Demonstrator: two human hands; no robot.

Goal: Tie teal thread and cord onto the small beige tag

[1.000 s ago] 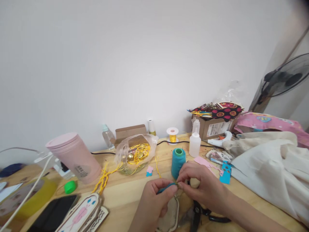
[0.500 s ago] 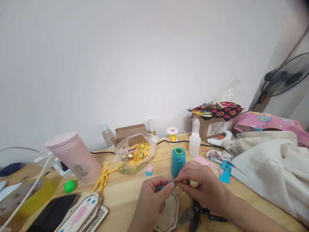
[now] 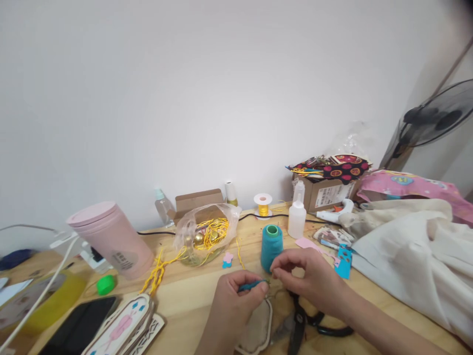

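Observation:
My left hand (image 3: pixel 236 301) pinches a small blue bundle (image 3: pixel 252 285), whose tip sticks out past the thumb. Just to its right is my right hand (image 3: pixel 308 278), thumb and forefinger pressed together near the teal thread spool (image 3: pixel 271 249); anything between those fingertips is too small to make out. Below my hands lies a pale scalloped plaque (image 3: pixel 257 328), partly covered by my left hand. Black-handled scissors (image 3: pixel 299 320) rest beside it, under my right wrist.
A pink tumbler (image 3: pixel 111 241), phone (image 3: pixel 79 325) and stacked ornaments (image 3: pixel 121 325) are at left. A bag of yellow cords (image 3: pixel 209 234), a squeeze bottle (image 3: pixel 297 217) and a carton (image 3: pixel 325 192) stand behind. White cloth (image 3: pixel 414 251) covers the right side.
My right hand's fingertips have parted from my left hand's and moved slightly up and right. More of the blue bundle and the scissors now shows.

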